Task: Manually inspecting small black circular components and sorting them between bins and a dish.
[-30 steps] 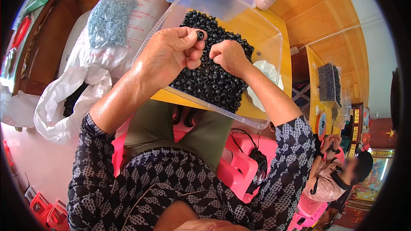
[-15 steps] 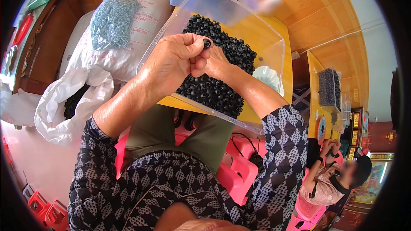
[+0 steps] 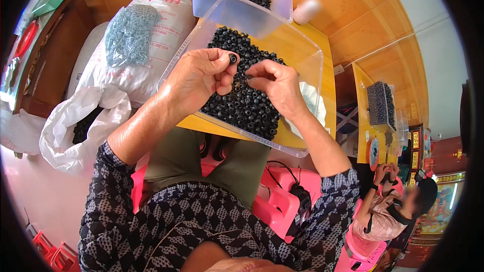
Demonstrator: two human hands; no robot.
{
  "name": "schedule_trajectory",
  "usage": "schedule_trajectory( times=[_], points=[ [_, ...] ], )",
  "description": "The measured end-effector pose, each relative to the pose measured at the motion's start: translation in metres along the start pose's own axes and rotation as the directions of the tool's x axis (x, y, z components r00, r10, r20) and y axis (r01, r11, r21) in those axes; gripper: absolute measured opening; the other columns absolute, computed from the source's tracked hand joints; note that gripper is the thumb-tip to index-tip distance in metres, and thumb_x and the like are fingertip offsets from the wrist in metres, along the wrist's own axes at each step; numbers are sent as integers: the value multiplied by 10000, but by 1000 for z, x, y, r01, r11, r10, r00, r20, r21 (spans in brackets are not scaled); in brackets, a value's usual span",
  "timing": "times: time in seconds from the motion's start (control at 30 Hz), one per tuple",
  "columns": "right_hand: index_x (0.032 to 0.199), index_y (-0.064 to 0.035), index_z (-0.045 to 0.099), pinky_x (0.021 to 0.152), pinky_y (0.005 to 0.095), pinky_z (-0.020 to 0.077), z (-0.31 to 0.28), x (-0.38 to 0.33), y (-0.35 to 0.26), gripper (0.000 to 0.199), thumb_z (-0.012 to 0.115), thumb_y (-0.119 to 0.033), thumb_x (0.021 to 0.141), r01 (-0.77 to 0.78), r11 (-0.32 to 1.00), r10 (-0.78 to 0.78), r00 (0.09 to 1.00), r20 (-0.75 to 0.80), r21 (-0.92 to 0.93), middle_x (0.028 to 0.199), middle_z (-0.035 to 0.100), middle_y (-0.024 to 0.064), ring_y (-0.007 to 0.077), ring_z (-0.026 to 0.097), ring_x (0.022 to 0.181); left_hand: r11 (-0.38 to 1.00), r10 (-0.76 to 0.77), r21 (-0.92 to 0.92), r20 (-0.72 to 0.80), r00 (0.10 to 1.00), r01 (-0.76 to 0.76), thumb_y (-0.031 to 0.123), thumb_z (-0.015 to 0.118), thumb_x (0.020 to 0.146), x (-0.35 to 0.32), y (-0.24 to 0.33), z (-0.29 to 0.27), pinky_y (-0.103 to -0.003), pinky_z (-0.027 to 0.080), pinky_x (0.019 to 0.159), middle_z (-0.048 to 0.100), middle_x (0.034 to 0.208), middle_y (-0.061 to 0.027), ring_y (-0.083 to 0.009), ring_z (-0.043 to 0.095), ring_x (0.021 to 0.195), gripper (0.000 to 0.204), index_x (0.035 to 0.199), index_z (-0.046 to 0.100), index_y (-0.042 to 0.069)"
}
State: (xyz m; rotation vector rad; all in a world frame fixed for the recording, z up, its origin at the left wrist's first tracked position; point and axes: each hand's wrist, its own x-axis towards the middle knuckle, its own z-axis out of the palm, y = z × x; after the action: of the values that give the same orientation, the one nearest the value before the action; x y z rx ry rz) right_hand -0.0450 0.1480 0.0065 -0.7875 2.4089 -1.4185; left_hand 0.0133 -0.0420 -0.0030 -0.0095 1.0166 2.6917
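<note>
My left hand (image 3: 201, 75) is above the clear plastic bin (image 3: 292, 150), holding a small black hollow cap (image 3: 233, 59) between thumb and forefinger, its open end showing. Just to the right, my right hand (image 3: 280, 83) pinches a tiny dark piece (image 3: 249, 77), too small to make out. The two hands are apart. Beneath them, many similar black caps (image 3: 239, 108) fill the bin's left and middle. A white scalloped dish (image 3: 315, 103) sits in the bin's right side, partly behind my right wrist.
A second clear bin (image 3: 280, 2) of black parts stands beyond. At left are a white sack (image 3: 174, 25) bearing a bag of grey-blue bits (image 3: 130, 35), and an open white sack (image 3: 55, 136). A co-worker (image 3: 388, 211) sits at another yellow table (image 3: 360, 85) on the right.
My right hand has come out from behind my left and moved right, now pinching a tiny dark piece. The left hand keeps its cap. The view has shifted slightly.
</note>
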Motion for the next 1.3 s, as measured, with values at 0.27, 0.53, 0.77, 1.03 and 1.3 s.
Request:
schedule_trajectory(
  times=[0.27, 0.53, 0.77, 1.03, 1.3],
  points=[
    [886, 4, 622, 717, 202, 475, -3, -39, -14, 141, 622, 64, 759, 25, 959, 12, 992, -127, 283, 842, 622, 31, 80, 577, 775, 997, -63, 42, -11, 998, 63, 183, 510, 889, 2, -11, 4, -238, 353, 559, 504, 769, -16, -103, 436, 621, 152, 908, 538, 35],
    [838, 15, 617, 707, 213, 495, -4, -50, -24, 143, 643, 96, 722, 80, 891, 45, 964, -263, 447, 829, 598, 39, 106, 582, 766, 990, -139, 13, 41, 989, 139, 152, 485, 907, 3, -21, 17, -253, 401, 571, 520, 792, -50, -117, 468, 630, 150, 896, 531, 10],
    [830, 18, 613, 668, 208, 496, -1, -50, -23, 154, 648, 107, 709, 225, 885, -103, 948, -300, 407, 820, 594, 61, 99, 567, 732, 990, -134, 43, 68, 989, 131, 114, 501, 891, 3, -24, 21, -240, 390, 555, 533, 771, -55, -111, 478, 615, 120, 876, 539, 1],
    [822, 9, 608, 654, 210, 487, 5, -48, -25, 179, 660, 117, 690, 232, 893, -118, 947, -298, 386, 831, 594, 58, 95, 560, 730, 989, -101, 112, 49, 994, 95, 101, 502, 889, 2, -25, 25, -241, 397, 535, 552, 754, -66, -118, 492, 602, 138, 916, 549, -25],
    [813, 7, 604, 647, 205, 482, 8, -48, -29, 182, 656, 128, 687, 214, 906, -87, 938, -337, 364, 827, 582, 50, 90, 549, 731, 979, -38, 200, 10, 999, 36, 92, 517, 881, -2, -25, 29, -238, 410, 519, 560, 733, -66, -109, 503, 579, 132, 882, 564, -31]
  ],
)
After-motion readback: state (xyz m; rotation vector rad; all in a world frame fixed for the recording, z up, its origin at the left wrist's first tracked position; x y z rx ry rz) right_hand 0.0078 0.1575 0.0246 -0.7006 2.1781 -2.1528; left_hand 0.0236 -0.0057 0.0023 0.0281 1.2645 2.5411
